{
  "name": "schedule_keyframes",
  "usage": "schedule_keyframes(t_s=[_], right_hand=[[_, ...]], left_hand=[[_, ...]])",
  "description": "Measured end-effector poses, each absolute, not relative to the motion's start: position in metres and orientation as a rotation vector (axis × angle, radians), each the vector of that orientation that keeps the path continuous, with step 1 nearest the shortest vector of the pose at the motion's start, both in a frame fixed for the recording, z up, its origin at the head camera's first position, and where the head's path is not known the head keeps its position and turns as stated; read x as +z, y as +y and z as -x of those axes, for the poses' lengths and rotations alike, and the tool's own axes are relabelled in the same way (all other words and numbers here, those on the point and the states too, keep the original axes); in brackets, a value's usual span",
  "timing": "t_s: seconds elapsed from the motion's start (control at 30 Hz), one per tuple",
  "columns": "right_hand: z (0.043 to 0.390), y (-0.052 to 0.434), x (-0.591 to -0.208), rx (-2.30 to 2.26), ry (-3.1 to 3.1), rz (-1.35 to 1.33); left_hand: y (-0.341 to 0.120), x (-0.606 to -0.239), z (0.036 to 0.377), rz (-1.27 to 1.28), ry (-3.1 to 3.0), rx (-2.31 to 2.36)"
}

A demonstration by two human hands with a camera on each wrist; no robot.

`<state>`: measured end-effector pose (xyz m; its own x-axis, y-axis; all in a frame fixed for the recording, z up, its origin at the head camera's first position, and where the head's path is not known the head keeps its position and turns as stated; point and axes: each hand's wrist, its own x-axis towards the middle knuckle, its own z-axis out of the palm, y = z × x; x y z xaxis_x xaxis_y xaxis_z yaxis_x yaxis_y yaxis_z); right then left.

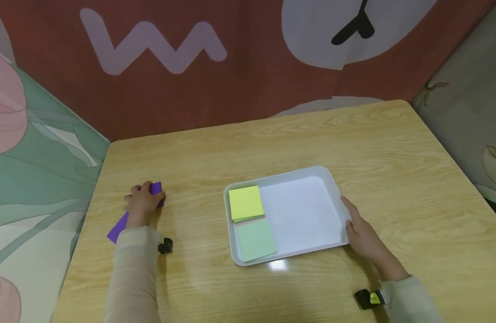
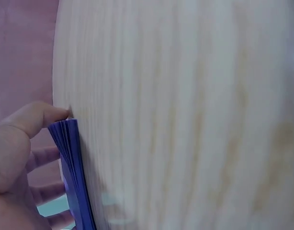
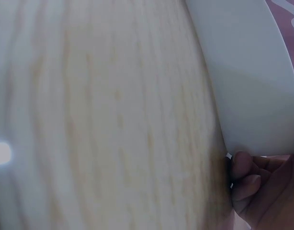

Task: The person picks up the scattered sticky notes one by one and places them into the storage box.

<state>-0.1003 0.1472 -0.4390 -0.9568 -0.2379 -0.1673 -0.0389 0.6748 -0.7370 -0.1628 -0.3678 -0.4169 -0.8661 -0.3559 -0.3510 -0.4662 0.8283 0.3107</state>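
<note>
My left hand (image 1: 141, 200) is at the table's left side, holding a stack of purple sticky notes (image 1: 156, 189) between thumb and fingers. In the left wrist view the purple sheets (image 2: 77, 167) stand on edge, slightly fanned, with the thumb at their near end. More purple paper (image 1: 118, 228) shows beside the left wrist, partly hidden by the arm. My right hand (image 1: 365, 233) grips the right end of a white tray (image 1: 308, 246), its fingers curled at the tray's corner in the right wrist view. Inside the tray's left part lie yellow notes (image 1: 246, 202) and pale green notes (image 1: 257, 240).
The wooden table (image 1: 199, 157) carries everything and meets a red-brown patterned cloth (image 1: 183, 98) at its back edge. Patterned cloth also hangs at left and right. A dark wrist device (image 1: 165, 246) sits by the left cuff, another (image 1: 369, 298) by the right.
</note>
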Motion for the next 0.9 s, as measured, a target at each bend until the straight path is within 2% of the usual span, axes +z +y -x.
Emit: schedule_keyframes(t_s=[0.33,0.57,0.9], right_hand=[[0.101,0.148,-0.439,-1.141,2.641,0.226],[0.099,0.147,-0.442,-1.138,2.629,0.218],[0.103,0.149,-0.442,-1.133,2.624,0.247]], left_hand=[[-0.364,-0.417,0.154,0.629,2.796,0.651],[-0.360,-0.419,0.147,0.562,2.900,0.686],[-0.334,-0.404,0.134,0.384,3.130,0.745]])
